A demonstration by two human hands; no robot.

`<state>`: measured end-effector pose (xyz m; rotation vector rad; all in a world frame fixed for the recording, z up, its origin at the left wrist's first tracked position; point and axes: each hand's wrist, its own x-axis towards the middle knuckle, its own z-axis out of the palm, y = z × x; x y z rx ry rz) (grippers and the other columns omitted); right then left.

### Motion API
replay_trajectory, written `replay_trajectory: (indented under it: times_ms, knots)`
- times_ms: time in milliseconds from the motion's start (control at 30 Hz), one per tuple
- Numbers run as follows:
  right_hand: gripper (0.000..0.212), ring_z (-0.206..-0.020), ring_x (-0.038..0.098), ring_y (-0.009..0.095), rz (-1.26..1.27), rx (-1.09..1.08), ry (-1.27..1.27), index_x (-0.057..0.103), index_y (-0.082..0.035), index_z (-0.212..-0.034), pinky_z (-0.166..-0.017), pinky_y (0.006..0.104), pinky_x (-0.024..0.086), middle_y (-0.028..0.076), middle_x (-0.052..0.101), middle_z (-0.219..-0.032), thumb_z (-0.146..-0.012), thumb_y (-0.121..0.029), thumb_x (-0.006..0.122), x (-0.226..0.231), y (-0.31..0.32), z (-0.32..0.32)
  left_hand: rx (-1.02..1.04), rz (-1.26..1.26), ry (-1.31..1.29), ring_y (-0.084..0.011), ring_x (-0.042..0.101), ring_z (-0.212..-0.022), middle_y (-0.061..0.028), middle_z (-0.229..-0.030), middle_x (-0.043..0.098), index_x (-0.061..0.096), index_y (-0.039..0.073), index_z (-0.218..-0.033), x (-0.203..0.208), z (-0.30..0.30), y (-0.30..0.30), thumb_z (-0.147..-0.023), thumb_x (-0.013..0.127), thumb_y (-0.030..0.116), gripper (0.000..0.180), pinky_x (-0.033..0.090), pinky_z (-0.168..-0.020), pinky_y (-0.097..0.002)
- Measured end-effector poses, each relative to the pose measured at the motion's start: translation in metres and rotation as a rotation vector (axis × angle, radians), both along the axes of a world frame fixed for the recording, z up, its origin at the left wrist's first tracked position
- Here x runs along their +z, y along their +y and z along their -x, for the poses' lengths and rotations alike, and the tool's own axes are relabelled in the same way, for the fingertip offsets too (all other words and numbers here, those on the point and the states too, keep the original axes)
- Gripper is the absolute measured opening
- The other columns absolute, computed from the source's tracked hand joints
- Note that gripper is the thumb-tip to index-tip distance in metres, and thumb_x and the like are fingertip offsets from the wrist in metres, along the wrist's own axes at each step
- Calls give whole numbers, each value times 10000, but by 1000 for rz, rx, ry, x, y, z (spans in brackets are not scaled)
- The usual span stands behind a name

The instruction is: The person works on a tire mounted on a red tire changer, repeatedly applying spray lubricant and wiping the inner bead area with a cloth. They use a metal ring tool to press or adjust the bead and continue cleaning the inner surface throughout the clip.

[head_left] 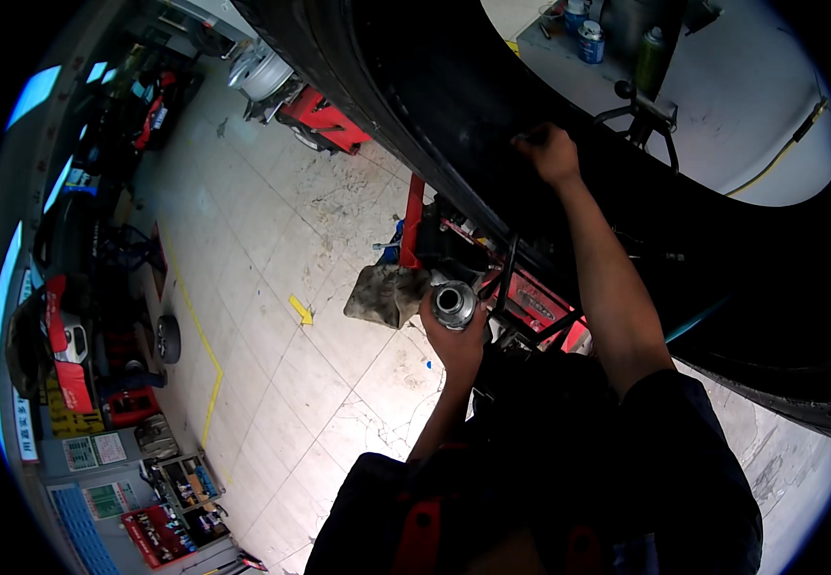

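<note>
A large black tyre (444, 91) stands in front of me and arches across the upper right. My right hand (553, 156) reaches into it, close to the dark inner lining. Its fingers are pinched together, and whatever they hold is lost in the shadow. Lower down and to the left, my left hand (455, 350) is wrapped around a small silver metal can (454, 300). The round mouth of the can faces up, uncapped, and its inside looks dark. A stained grey-brown cloth or bag (384, 295) hangs just left of that hand.
Red metal equipment with black bars (540, 307) sits below the tyre. Blue-and-white cans (591, 43) and a green bottle (650, 59) stand beyond the tyre's opening. A silver wheel rim (260, 72) rests on a red machine (324, 120). Yellow lines mark the tiled floor (272, 383).
</note>
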<state>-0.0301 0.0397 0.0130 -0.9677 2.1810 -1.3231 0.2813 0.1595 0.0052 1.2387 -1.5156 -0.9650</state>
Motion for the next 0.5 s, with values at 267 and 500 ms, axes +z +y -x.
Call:
replay_trajectory:
  times_ms: [267, 500]
  knots:
    - [397, -818, 699, 268, 36, 80, -125, 677, -18, -1003, -755, 355, 545, 138, 713, -894, -715, -267, 786, 7, 0, -10, -3, 45, -129, -215, 558, -1060, -127, -1162, 526, 389, 4, -1296, 3, 1, 0, -734, 770, 60, 682, 436, -934, -333]
    - [419, -940, 673, 286, -145, 158, -391, 661, 17, -992, -813, 373, 517, 190, 691, -995, -700, -247, 803, 19, 6, -1, 34, 43, -139, -226, 534, -1103, -134, -1186, 518, 398, 3, -1299, 9, 2, 3, -729, 785, 78, 693, 419, -958, -340]
